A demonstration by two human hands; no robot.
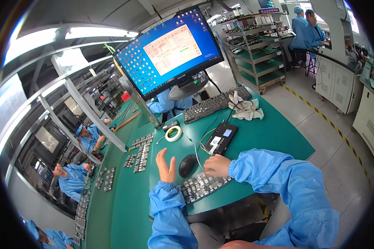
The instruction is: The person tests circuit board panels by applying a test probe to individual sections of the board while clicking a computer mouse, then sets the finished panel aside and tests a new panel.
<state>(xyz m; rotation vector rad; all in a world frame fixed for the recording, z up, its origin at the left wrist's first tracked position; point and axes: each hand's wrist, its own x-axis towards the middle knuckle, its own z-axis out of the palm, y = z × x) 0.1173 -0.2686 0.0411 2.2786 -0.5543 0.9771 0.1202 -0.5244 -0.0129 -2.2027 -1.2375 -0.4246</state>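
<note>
My left hand (166, 166) is raised just left of the black mouse (188, 165), fingers apart and nothing in it. Below both hands, at the near edge of the green table, lies a panel of small circuit boards (199, 190). My right hand (217, 166) is closed over the panel's far edge with its fingers curled down. A thin pale cable (196, 154) loops toward those fingertips, but whatever they pinch is hidden. Beyond the right hand sits a black box-shaped tester (222, 139) with a small lit screen and cables attached.
A monitor (170, 52) stands behind a black keyboard (212, 104) and white gloves (245, 107). A white ring-shaped roll (173, 133) lies left of the tester. More board panels (140, 152) line the green bench at left, where co-workers sit. A shelf cart (255, 54) stands at the back right.
</note>
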